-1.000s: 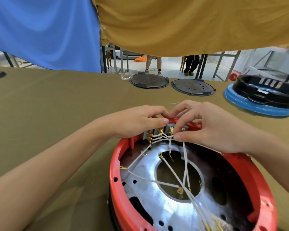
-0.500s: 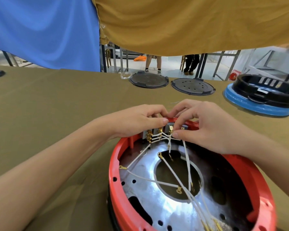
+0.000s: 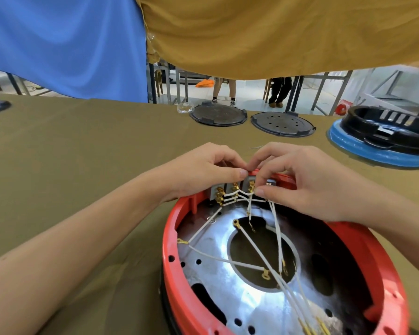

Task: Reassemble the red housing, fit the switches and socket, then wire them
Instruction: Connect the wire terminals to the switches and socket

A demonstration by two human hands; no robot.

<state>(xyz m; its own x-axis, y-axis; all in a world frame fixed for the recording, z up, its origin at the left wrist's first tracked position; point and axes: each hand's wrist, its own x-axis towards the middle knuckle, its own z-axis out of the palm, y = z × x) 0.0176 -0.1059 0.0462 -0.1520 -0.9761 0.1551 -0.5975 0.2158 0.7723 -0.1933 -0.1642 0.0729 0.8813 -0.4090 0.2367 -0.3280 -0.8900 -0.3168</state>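
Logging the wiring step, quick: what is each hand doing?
Left hand: fingers curled, gripping the switch block.
Right hand: pinching a white wire at the block.

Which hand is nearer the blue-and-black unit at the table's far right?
Right. The right hand works at the red housing's far rim, on the side toward the blue-and-black unit. The left hand sits farther away, beyond the right one.

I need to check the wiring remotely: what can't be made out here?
- Head view: terminal under the right hand grip, hidden by its fingers.
- Switch block top, covered by the left hand.
- Red housing near side, cut off by the bottom edge.
- Loose wire ends, cut off there.
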